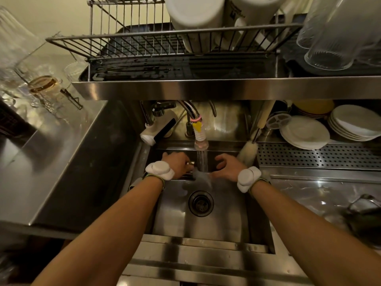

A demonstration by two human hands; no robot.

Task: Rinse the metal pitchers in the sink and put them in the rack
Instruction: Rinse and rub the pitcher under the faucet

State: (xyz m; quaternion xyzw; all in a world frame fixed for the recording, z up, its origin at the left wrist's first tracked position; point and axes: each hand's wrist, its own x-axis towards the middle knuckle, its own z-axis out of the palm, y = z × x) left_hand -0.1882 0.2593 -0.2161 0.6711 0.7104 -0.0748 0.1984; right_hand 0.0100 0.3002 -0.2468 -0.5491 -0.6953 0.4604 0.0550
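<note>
Sink: tap running, left hand, right hand beneath.

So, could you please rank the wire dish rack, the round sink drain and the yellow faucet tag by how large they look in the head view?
1. Wire dish rack, by far the largest.
2. Round black sink drain.
3. Yellow faucet tag, the smallest.

Both bare forearms reach forward side by side, each wrist wearing a white band. The left hand is curled, knuckles up; the right hand spreads its fingers loosely, palm down.
</note>
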